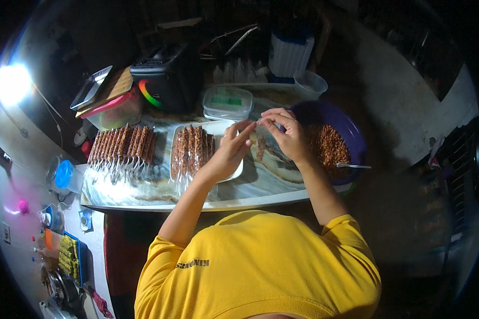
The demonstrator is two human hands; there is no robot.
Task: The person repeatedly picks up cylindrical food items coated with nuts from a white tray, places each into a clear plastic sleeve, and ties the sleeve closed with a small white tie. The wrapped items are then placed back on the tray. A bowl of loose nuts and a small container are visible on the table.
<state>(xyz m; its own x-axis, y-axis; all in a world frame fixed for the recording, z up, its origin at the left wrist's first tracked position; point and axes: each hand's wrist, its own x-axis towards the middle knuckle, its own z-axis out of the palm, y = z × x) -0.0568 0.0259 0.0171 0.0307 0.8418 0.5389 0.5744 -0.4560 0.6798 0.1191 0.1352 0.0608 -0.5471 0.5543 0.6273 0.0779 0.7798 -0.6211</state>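
A narrow clear plastic bag [260,147], partly filled with what look like peanuts, hangs over the marble-patterned table. My left hand [232,150] and my right hand [286,133] pinch its top between their fingertips. To the right of my right hand is a purple basin [357,135] of loose nuts [332,143], with a white spoon [358,166] lying across its rim. Left of my left hand sits a white tray [234,174] holding several filled tube bags [191,147]. Farther left, rows of knotted filled bags [121,145] lie on the table.
Behind the tray are lidded clear containers [227,103]; a clear tub [310,85] stands near the basin. A black appliance [163,79] and a pink-lidded box [115,109] occupy the back left. At lower left, a blue tray [82,259] holds wrapped yellow-green bundles.
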